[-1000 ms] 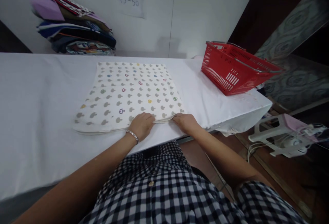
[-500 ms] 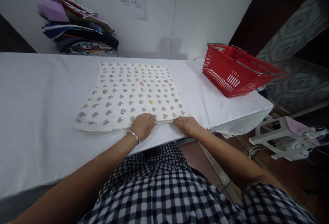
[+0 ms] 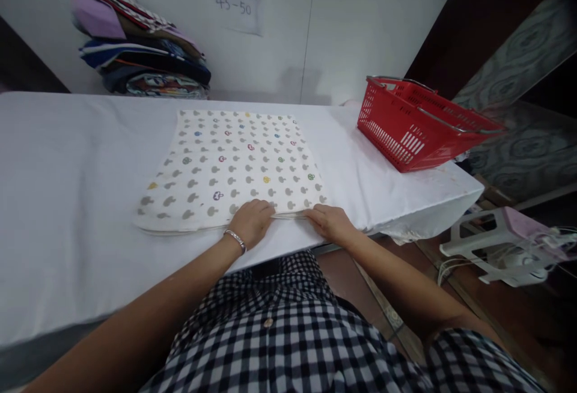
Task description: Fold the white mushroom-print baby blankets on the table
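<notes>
Since a second ago my hands have hardly shifted; my right hand (image 3: pixel 330 223) has slid a touch along the hem, and the lifted corner of the printed cloth (image 3: pixel 234 167) now lies flatter against the table.

The printed cloth is a folded cream piece with grey and coloured spots, spread flat on the white table (image 3: pixel 67 201) straight ahead of me at twelve o'clock, its near edge close to the table's front edge. My left hand (image 3: pixel 250 222) is curled on that near edge, fingers pinching the layers from above. My right hand lies just beside it at about one o'clock, fingers closed on the same edge, thumb tucked under the layers. The two hands are near each other, a short stretch of hem between them.

A bracelet (image 3: pixel 235 238) sits on my left wrist. At two o'clock a red basket (image 3: pixel 419 128) stands on the table's right end, well apart from the cloth. At eleven o'clock a stack of folded fabrics (image 3: pixel 144 62) rests against the wall.
</notes>
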`<state>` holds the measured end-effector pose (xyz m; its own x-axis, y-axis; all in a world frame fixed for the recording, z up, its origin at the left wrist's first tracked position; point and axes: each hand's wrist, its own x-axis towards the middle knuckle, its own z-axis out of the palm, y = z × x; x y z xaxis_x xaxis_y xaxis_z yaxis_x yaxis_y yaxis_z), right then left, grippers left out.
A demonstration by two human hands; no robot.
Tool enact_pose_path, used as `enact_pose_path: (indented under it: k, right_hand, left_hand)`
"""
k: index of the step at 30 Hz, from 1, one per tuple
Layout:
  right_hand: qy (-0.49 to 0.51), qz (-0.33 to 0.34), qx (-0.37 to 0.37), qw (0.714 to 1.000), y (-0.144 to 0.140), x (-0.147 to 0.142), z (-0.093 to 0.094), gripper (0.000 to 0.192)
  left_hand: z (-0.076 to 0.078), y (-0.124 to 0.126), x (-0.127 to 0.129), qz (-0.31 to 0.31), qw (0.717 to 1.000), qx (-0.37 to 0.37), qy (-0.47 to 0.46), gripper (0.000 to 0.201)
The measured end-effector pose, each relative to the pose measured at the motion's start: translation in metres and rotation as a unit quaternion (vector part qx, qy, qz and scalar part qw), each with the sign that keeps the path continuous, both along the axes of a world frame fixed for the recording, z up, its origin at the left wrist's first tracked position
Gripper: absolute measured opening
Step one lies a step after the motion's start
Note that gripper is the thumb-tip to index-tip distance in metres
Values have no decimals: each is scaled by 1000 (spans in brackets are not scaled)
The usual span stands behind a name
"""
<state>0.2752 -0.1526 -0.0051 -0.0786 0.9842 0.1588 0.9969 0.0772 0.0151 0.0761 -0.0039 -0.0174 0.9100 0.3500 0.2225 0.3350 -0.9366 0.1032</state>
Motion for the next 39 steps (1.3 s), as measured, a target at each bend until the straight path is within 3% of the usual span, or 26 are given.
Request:
enact_pose_path:
  k: [15,18,24,29,39]
  right_hand:
    - [-40,-15,-61,997,7,-13,8,17]
    - [-27,-9,-43,999,6,-13,10,18]
    - [13,-4,59,998,7,-9,15,21]
    - [17,52,53,997,14,-5,11,19]
    - [-22,45,49,998,22,1,-1,20]
  left_hand:
    - [0,-1,0,-2,1000,3,-10,16]
    - [0,-2,-1,0,1000,2,-12,16]
    - [-1,-2,-2,-9,1000,-1,-29,14]
    - [-3,0,-3,-10,1000,-1,-30,16]
    - [-1,0,-4,-5,1000,3,-21,16]
